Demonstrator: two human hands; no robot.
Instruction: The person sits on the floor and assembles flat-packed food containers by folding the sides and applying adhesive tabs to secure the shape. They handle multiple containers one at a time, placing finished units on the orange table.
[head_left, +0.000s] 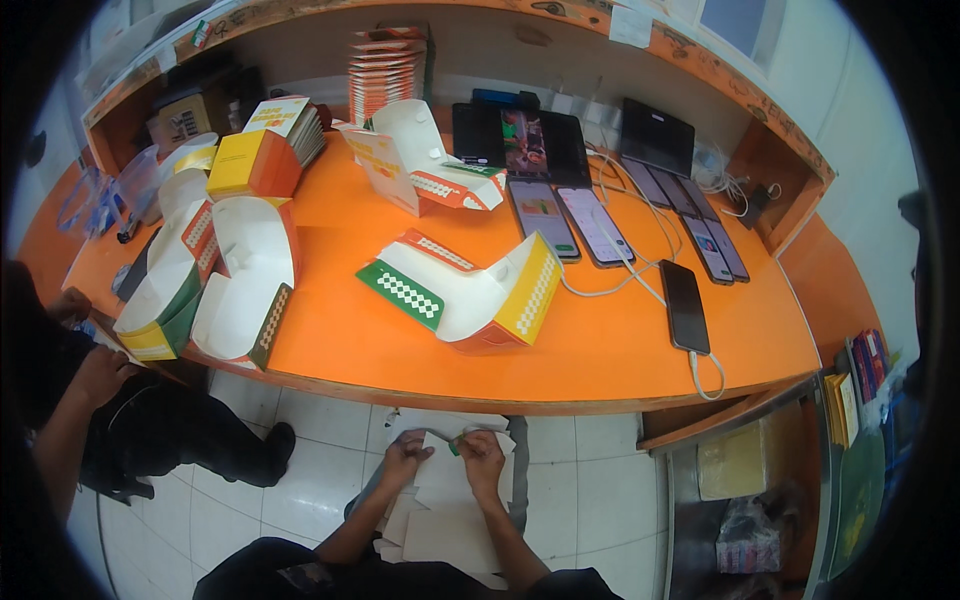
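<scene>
Low in the frame's centre, my left hand [404, 458] and right hand [484, 456] both pinch the top edge of a white card blank [455, 480] on my lap stack [440, 525], a green tab between the fingers. The blank's long axis runs down toward me, both hands equally near. Above, on the orange bench [620, 340], lie a half-folded box [470, 290] with green and yellow checkered ends at centre, more boxes [215, 275] at left, and phones [600, 225] upper right.

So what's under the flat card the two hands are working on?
Under the flat card held by the left hand and right hand lies a stack of white sheets on the lap; how many sheets cannot be seen.
</scene>
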